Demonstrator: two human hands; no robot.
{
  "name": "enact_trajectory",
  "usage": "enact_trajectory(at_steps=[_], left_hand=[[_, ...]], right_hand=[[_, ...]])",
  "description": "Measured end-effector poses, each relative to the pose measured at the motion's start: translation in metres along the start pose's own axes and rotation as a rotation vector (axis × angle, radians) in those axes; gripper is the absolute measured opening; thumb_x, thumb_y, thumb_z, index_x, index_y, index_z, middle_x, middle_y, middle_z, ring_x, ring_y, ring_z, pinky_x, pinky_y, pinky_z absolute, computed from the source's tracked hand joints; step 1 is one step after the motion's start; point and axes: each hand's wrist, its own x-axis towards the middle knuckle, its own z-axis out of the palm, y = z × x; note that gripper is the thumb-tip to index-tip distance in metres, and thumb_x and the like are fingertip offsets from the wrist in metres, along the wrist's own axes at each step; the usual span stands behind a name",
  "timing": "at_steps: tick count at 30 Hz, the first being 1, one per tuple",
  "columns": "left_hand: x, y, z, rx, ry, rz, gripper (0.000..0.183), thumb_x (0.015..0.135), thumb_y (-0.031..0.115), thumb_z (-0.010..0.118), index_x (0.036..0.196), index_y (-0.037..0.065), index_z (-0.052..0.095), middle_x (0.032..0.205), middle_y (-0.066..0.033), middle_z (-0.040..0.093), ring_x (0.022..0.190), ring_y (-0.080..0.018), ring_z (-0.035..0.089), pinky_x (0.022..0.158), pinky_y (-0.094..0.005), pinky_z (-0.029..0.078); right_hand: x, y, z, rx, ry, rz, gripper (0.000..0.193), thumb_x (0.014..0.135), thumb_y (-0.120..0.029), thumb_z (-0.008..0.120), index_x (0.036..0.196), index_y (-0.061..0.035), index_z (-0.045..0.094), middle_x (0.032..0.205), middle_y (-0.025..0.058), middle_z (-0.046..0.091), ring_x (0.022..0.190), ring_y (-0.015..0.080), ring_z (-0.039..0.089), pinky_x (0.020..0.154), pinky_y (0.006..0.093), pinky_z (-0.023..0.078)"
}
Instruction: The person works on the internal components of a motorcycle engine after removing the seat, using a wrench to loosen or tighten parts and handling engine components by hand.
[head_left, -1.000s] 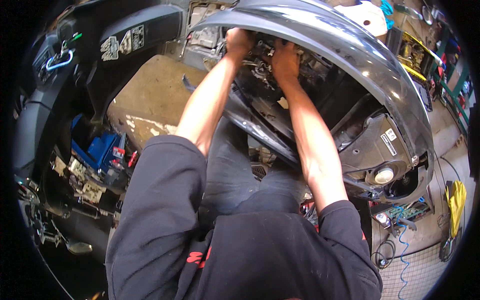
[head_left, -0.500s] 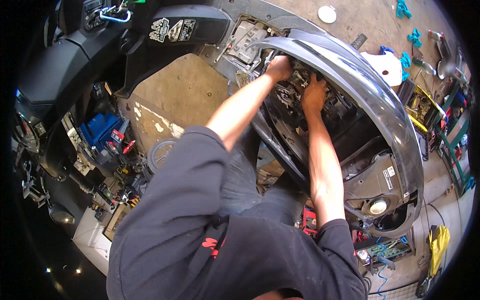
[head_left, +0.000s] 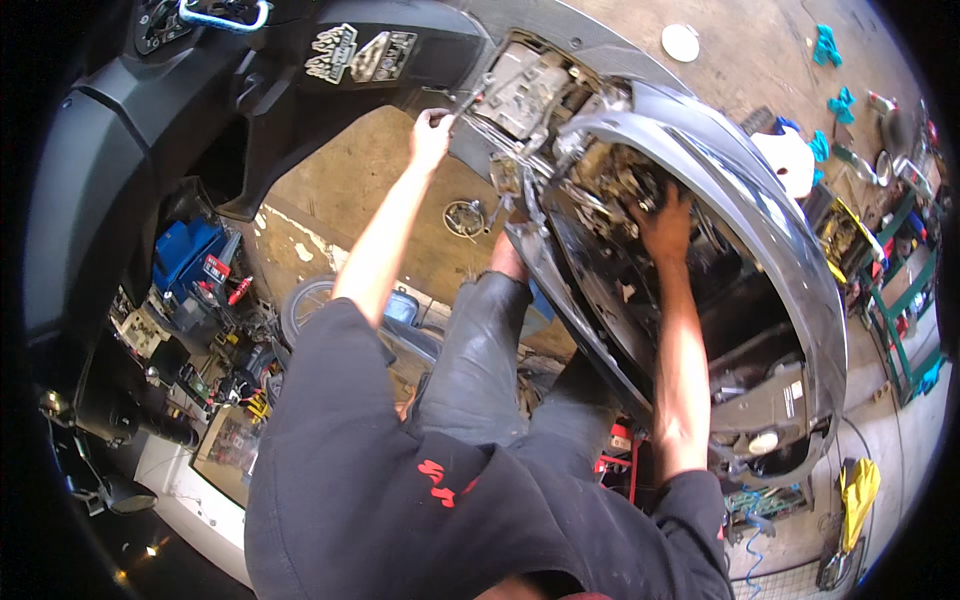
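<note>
My left hand (head_left: pixel 431 138) is beside the scooter's footboard, its fingers closed on a slim metal rod-like tool (head_left: pixel 472 98) that points toward the open battery compartment (head_left: pixel 530 90). Which kind of tool it is I cannot tell. Deep inside the opened body of the dark grey scooter, my right hand (head_left: pixel 667 228) rests with bent fingers against the engine parts (head_left: pixel 605 190). Its fingertips are partly hidden in shadow, and what they grip is too dark to make out. Around that opening curves the glossy grey side fairing (head_left: pixel 770 220).
On the floor lie a round part (head_left: pixel 464 218), a white disc (head_left: pixel 680 42) and crumpled teal gloves (head_left: pixel 826 46). A yellow-edged toolbox (head_left: pixel 838 232) stands at the right. Blue bins (head_left: pixel 188 250) and tools crowd the left. A yellow cloth (head_left: pixel 858 500) hangs at lower right.
My left hand has come out of the engine opening and moved left to the footboard, where it holds the tool. My right hand stays inside the opening. The view has shifted.
</note>
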Motion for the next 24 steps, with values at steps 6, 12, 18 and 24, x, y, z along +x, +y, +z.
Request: enact_trajectory(at_steps=[6,12,18,24], left_hand=[[0.073,-0.012,0.063,0.007,0.513,-0.006,0.044,0.079,0.021,0.076,0.114,0.000,0.058,0.108,-0.0176,0.067,0.102,-0.0310,0.064,0.093,-0.0409,0.047],[0.089,-0.005,0.059,0.278,0.554,-0.242,0.050,0.074,0.017,0.081,0.111,-0.009,0.061,0.115,-0.0247,0.064,0.109,-0.0335,0.061,0.098,-0.0402,0.045],[0.091,0.000,0.059,0.225,0.496,-0.274,0.058,0.071,0.021,0.082,0.107,-0.018,0.060,0.118,-0.0312,0.060,0.112,-0.0345,0.060,0.099,-0.0371,0.045],[0.055,-0.008,0.021,-0.280,0.338,-0.030,0.018,0.081,0.005,0.070,0.096,-0.002,0.062,0.080,-0.0091,0.065,0.064,-0.0150,0.064,0.055,-0.0266,0.051]], right_hand=[[-0.016,0.009,-0.009,0.048,0.164,-0.002,0.087,0.082,-0.046,0.071,0.142,0.0019,0.029,0.136,0.0373,0.035,0.124,0.0540,0.039,0.103,0.0556,0.034],[-0.041,-0.019,-0.038,0.171,0.183,0.042,0.081,0.086,-0.027,0.070,0.143,0.0059,0.024,0.142,0.0392,0.028,0.132,0.0523,0.030,0.111,0.0498,0.029],[-0.058,-0.042,-0.061,0.220,0.060,0.099,0.075,0.085,-0.025,0.069,0.142,0.0065,0.030,0.138,0.0340,0.038,0.130,0.0477,0.038,0.109,0.0467,0.033],[-0.082,-0.080,-0.077,0.354,0.001,-0.075,0.035,0.086,-0.018,0.067,0.115,0.0011,0.059,0.104,0.0216,0.061,0.097,0.0372,0.062,0.085,0.0415,0.050]])
